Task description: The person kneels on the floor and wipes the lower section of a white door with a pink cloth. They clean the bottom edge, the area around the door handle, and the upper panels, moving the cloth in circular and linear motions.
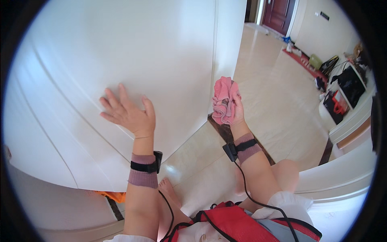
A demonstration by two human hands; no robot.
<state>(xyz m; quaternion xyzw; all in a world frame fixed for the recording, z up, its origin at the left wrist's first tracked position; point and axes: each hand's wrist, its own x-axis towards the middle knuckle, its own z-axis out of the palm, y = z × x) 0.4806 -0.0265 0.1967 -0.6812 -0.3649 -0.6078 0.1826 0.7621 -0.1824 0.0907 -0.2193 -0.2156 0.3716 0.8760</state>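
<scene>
A white door panel [175, 60] with curved grooves on its left part fills the left half of the view. My left hand [130, 113] is spread over the panel, fingers apart and holding nothing; whether the palm touches the surface I cannot tell. By the panel's right edge, my right hand [239, 110] grips a crumpled pink cloth [223, 101] that shows some dark patches. The cloth covers most of that hand's fingers. Each wrist wears a mauve cuff with a black strap and a small black device.
Beyond the door's edge, a glossy tiled floor [266, 90] leads to a dark red door [279, 15]. Along the right wall lie a red mat [305, 65], a green bag [315, 62] and a white shelf unit [346, 96] with bags. A black cable [251, 196] hangs from my right wrist.
</scene>
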